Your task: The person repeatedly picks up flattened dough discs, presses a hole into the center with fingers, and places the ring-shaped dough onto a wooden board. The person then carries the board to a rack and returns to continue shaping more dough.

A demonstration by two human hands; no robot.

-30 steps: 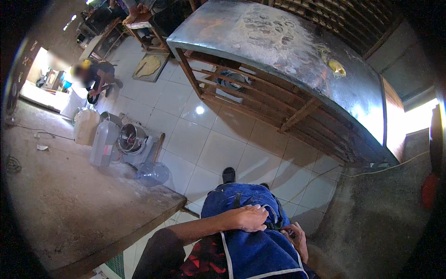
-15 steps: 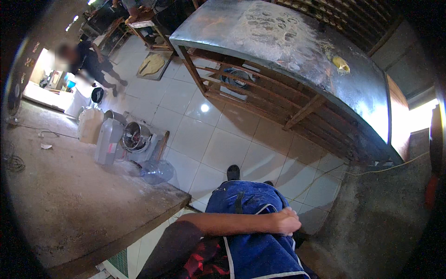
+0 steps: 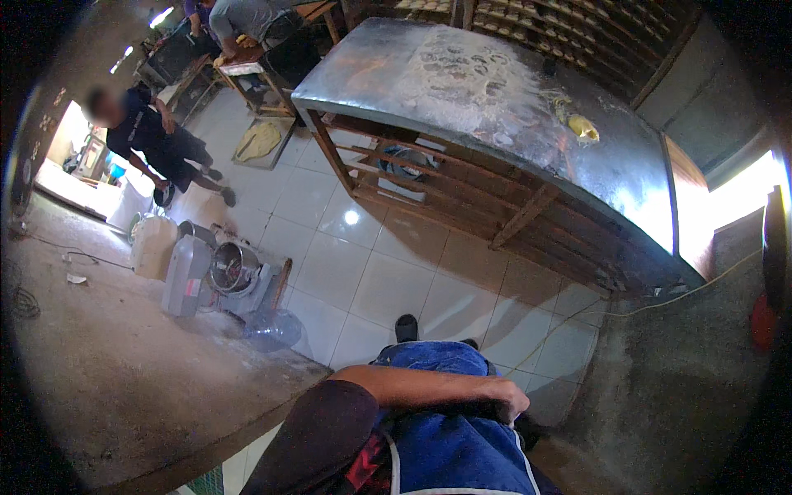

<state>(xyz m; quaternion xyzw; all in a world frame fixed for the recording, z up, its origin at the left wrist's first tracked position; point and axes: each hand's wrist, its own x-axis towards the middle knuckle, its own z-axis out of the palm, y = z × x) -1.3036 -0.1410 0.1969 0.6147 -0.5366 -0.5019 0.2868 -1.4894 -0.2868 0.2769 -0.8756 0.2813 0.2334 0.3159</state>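
Note:
My left forearm crosses my body from the lower left, over the blue apron (image 3: 462, 450) with white edging. At the apron's right side sits my left hand (image 3: 513, 400), its fingers curled inward and closed. Whatever may be in that hand is hidden by the fingers. My right hand is out of sight. Below me a dark shoe (image 3: 406, 327) rests on the tiled floor.
A metal-topped table (image 3: 371, 74) carries flour and a yellow object (image 3: 582, 128). On the left concrete ledge (image 3: 115, 346) lies a clear bottle (image 3: 272, 329) near a plastic jug (image 3: 186, 276) and a steel mixer bowl (image 3: 234, 267). A person (image 3: 144, 132) walks beyond, holding a dark container.
My view has shifted slightly, so the table sits further left. The person at left has come closer with the container. Two people at the back show more. My left hand stays at the apron.

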